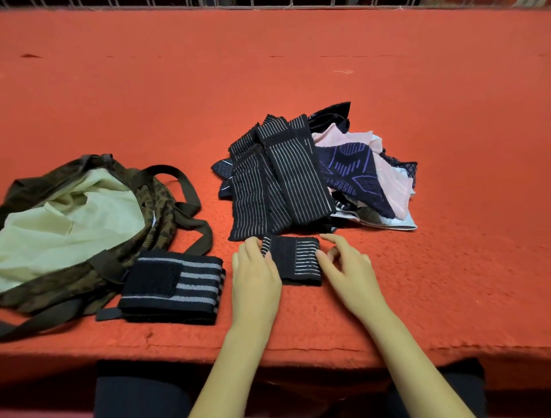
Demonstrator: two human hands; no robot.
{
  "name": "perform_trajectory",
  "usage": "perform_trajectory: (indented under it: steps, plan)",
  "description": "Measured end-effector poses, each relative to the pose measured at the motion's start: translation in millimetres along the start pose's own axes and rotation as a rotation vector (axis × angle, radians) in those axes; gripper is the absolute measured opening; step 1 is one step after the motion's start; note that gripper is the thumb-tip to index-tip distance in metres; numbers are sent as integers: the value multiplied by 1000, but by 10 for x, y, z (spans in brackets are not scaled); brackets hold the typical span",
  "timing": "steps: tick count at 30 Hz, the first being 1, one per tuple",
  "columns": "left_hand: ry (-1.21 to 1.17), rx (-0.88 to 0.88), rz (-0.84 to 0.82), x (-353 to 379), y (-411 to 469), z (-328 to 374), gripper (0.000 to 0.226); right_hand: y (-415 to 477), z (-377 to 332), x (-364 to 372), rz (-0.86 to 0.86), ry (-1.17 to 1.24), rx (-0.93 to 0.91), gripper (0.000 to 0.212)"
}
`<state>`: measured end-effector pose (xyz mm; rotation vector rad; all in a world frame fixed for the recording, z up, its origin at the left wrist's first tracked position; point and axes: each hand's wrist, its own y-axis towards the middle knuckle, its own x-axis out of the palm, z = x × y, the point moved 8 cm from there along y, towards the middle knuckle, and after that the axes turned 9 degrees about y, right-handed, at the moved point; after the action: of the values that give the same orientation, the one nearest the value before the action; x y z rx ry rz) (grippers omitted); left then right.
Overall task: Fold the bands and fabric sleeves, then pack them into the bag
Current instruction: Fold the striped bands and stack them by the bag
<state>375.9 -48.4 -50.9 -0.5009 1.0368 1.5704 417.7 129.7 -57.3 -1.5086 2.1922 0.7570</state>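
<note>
A small folded black band with thin grey stripes lies near the table's front edge. My left hand rests on its left end, fingers lying over the fabric. My right hand touches its right edge with loosely bent fingers. Left of it sits a larger folded black band with wide grey stripes. Behind the hands is a heap of unfolded striped bands and fabric sleeves, black, pink, navy and pale blue. A camouflage bag with pale lining lies open at the left.
Everything rests on a red cloth-covered table. The bag's dark straps loop out toward the folded wide-striped band. A wire fence runs along the far edge. Dark-clothed knees show below the front edge.
</note>
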Motion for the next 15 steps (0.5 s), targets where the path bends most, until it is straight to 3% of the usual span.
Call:
perform_trajectory:
  steps: [6,11,15]
  plan:
    - [133,56,-39,57,-4,32,48,-34,-53,31,-66,-30,-87,45]
    - [-39,88,-189,65,16,33,44,-17,-33,-18,-45,134,-78,46]
    - [-130,127,-245,90,18,32,47,-17,-29,-10,-64,218,-56,35]
